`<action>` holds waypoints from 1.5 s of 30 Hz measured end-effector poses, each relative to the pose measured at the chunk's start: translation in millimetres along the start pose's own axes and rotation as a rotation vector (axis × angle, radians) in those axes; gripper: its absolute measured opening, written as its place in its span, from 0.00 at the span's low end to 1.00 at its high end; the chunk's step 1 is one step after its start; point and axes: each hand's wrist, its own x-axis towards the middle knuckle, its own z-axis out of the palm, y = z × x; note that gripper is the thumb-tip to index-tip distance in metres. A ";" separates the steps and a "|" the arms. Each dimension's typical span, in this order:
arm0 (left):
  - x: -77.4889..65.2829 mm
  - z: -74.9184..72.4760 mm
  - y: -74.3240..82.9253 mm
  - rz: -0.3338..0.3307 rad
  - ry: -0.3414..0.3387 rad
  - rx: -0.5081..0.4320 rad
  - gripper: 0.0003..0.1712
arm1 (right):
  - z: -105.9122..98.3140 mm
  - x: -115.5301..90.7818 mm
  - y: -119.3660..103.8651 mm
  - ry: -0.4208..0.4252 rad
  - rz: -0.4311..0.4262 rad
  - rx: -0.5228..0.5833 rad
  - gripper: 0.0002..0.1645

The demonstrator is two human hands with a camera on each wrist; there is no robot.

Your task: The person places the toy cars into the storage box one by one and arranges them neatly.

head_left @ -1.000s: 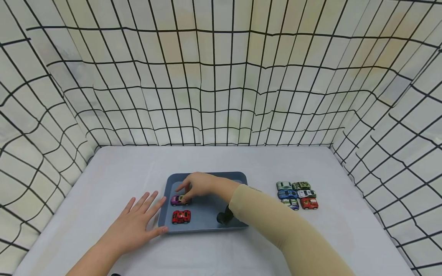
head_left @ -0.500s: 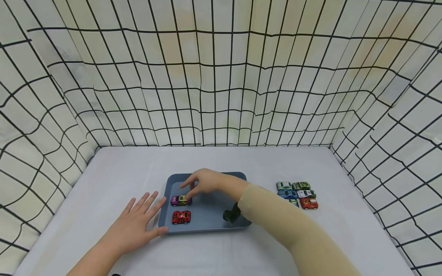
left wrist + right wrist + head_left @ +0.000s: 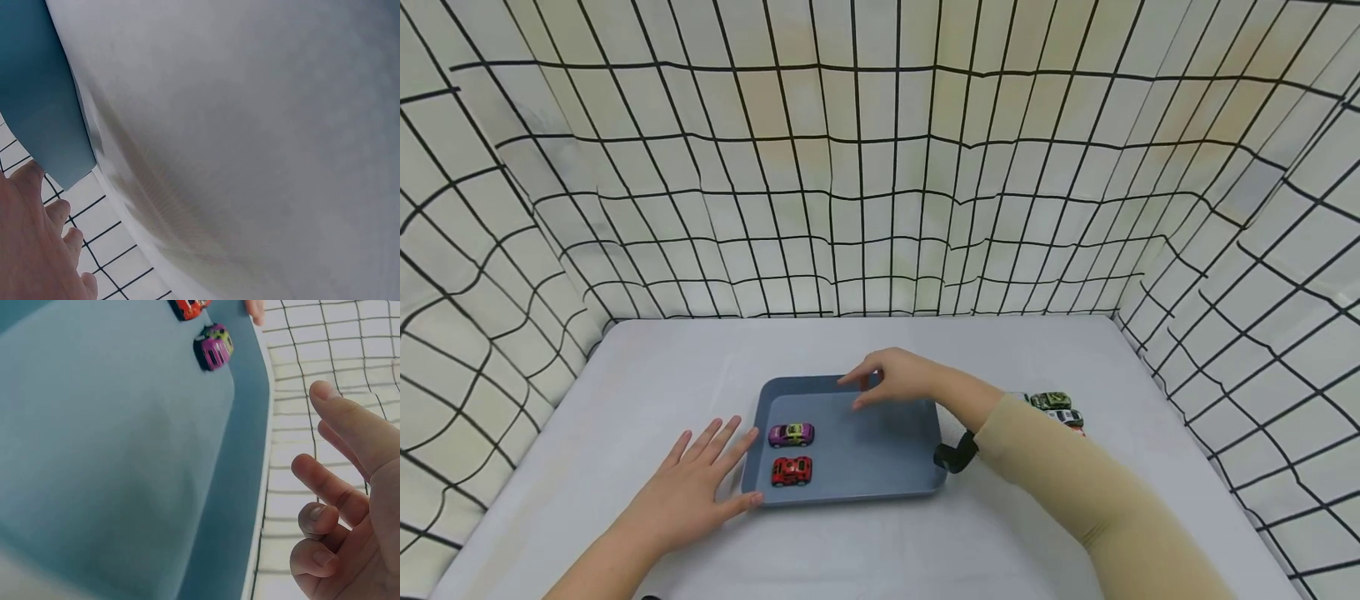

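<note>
Two glossy, hard-shelled toy cars sit on their wheels inside my tray: a purple-and-yellow toy car (image 3: 791, 434) at 9 o'clock and a red toy car (image 3: 792, 472) with black markings at 8 o'clock. The tray (image 3: 872, 467) is one smooth, blue-grey rectangle with rounded corners and a raised rim. My right hand (image 3: 895, 377) is above the tray's far side at 1 o'clock, thumb and index finger parted, remaining fingers loosely bent. My left hand (image 3: 688, 492) lies palm down at 8 o'clock, fingers spread, thumb tip at the tray's near corner; contact cannot be confirmed. At 3 o'clock, beyond the tray, four more cars (image 3: 1050, 401) show at least partly beside my beige sleeve (image 3: 1067, 492). A white tabletop (image 3: 820, 550) and black-gridded, rippled white walls (image 3: 880, 167) surround the work.
</note>
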 end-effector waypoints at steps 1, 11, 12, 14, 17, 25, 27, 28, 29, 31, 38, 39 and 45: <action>-0.3 0.2 -0.4 0.001 0.001 -0.001 0.54 | -2.7 -4.3 3.3 0.007 0.008 0.001 0.28; -2.4 -0.5 -1.4 -0.006 -0.004 -0.011 0.55 | -23.7 -58.2 36.5 0.064 0.061 0.042 0.28; -2.6 -0.9 -1.1 -0.005 -0.001 -0.009 0.55 | -24.3 -64.4 40.1 0.064 0.067 0.046 0.28; -3.0 -1.6 -0.4 -0.004 0.004 -0.008 0.55 | -24.8 -76.8 47.2 0.066 0.081 0.053 0.28; -3.0 -1.7 0.0 0.002 0.011 -0.007 0.54 | -25.2 -96.1 58.1 0.066 0.107 0.049 0.27; -2.4 -0.6 -0.1 0.005 0.010 -0.009 0.54 | -30.5 -136.2 80.2 0.067 0.151 0.029 0.28; -2.4 -1.2 0.2 0.003 0.011 -0.009 0.54 | -32.4 -142.1 80.8 0.062 0.153 0.038 0.29; -2.4 -1.7 0.3 0.001 0.009 -0.008 0.54 | -33.0 -144.6 81.0 0.057 0.156 0.044 0.29; -2.4 -2.0 0.3 0.003 0.011 -0.007 0.54 | -33.4 -146.8 81.4 0.051 0.157 0.047 0.29; -2.2 -1.5 -0.3 0.005 0.010 -0.011 0.54 | -33.7 -150.8 81.1 0.041 0.160 0.048 0.28; -1.7 0.6 -1.6 0.004 0.013 -0.008 0.54 | -29.4 -158.7 83.9 0.009 0.181 -0.015 0.26; -1.5 0.9 -1.8 0.002 0.009 -0.008 0.54 | -28.0 -159.1 84.5 0.002 0.183 -0.029 0.26; -0.9 0.4 -1.4 0.003 -0.001 -0.014 0.54 | -17.3 -160.5 87.0 -0.024 0.187 -0.123 0.25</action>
